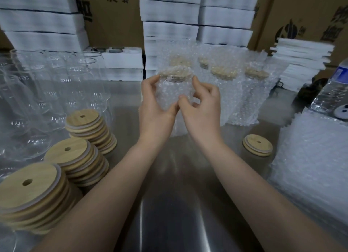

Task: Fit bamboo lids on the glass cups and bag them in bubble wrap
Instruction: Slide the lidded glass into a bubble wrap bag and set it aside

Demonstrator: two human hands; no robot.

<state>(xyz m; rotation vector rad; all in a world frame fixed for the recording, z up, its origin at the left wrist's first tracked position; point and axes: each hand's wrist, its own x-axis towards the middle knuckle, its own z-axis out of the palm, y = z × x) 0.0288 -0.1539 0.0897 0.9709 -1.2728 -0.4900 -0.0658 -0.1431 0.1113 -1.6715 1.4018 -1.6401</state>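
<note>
A lidded glass cup inside a bubble wrap bag is held up above the steel table. My left hand grips its left side and my right hand pinches the wrap on its right side. Several bagged cups stand behind. One lidded glass cup without wrap stands to the right. Three stacks of bamboo lids lie at the left, beside bare glass cups. A pile of bubble wrap bags lies at the right.
White foam trays and cardboard boxes are stacked along the back. A water bottle stands at the far right, beside a stack of white foam sheets.
</note>
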